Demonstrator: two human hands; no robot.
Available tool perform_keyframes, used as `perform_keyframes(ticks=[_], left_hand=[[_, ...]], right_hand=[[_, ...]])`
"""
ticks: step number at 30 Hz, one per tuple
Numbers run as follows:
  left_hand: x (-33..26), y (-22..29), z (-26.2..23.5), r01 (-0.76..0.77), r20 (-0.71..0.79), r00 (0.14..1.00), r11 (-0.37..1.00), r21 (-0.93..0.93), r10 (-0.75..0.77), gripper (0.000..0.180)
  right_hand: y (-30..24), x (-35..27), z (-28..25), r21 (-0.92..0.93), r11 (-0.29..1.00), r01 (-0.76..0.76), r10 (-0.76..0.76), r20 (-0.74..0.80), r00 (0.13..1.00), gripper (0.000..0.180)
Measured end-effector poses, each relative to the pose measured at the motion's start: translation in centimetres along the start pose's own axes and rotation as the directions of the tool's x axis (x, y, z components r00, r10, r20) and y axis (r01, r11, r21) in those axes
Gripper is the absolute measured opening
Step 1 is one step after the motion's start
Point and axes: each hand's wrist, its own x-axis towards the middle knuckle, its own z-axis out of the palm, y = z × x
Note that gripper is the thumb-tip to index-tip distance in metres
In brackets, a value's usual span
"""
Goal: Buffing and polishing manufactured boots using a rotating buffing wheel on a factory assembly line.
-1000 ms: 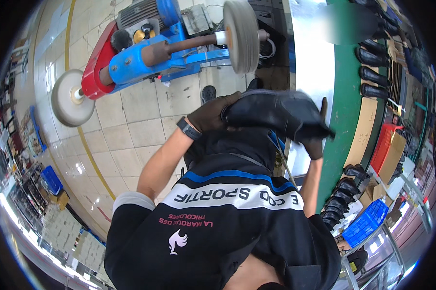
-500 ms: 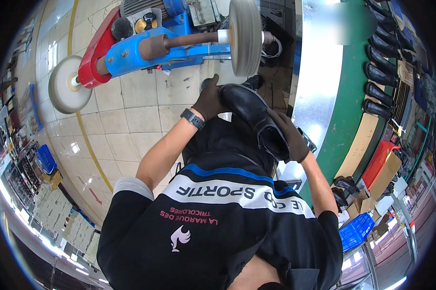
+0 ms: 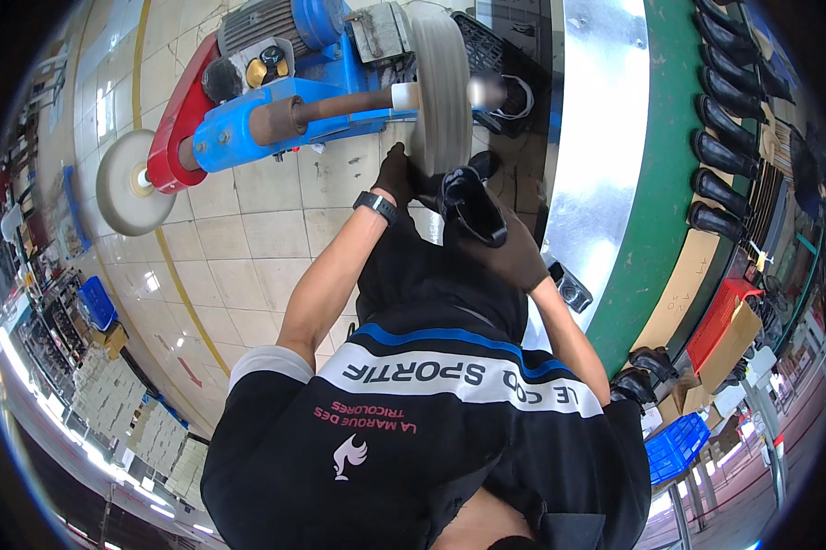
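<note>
A glossy black ankle boot [image 3: 486, 224] is held between my hands with its opening turned up toward me. My right hand [image 3: 512, 255], in a dark brown glove, grips it from the right, fingers wrapped behind the shaft. On the other side my left hand [image 3: 397, 180], also gloved, is closed at the boot's front part, which is mostly hidden. The boot is at the near lower edge of a pale buffing wheel [image 3: 442, 87], whose surface looks blurred. Whether boot and wheel touch is hard to see.
The wheel sits on the shaft of a blue machine [image 3: 248, 124] with a red guard [image 3: 182, 119]; a second white wheel [image 3: 124, 181] is at its left end. To the right, several black boots [image 3: 729, 151] line a green-topped bench [image 3: 665, 137] with a metal edge [image 3: 601, 119].
Both hands have brought the boot up to the wheel's near side. The boot has turned from lying lengthwise to showing its opening upward. My right hand has moved left and forward.
</note>
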Motion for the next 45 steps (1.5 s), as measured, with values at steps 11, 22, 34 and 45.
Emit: perform_keyframes(ticks=[11,22,34,45], left_hand=[[-3.2,-1.6,2.5,-0.115,-0.038,0.992,0.988,0.108,0.120,0.031],[-6.4,-1.9,-2.1,-0.640,0.363,0.689,0.291,0.711,0.627,0.031],[-22.4,-0.3,8.2,-0.922,0.857,0.321,-0.074,0.380,0.403,0.029],[6.4,-1.8,-7.6,-0.606,0.356,0.793,0.695,0.387,0.494,0.033]], right_hand=[[-3.4,-3.2,0.3,-0.390,0.917,-0.084,0.039,-0.122,0.992,0.083],[-5.7,-5.5,-0.6,-0.421,0.899,0.121,-0.165,-0.069,0.984,0.074],[-8.4,-12.7,-4.8,-0.260,0.915,0.308,-0.370,-0.241,0.897,0.051],[-6.0,-5.9,0.9,-0.444,0.895,0.043,-0.107,-0.120,0.987,0.070]])
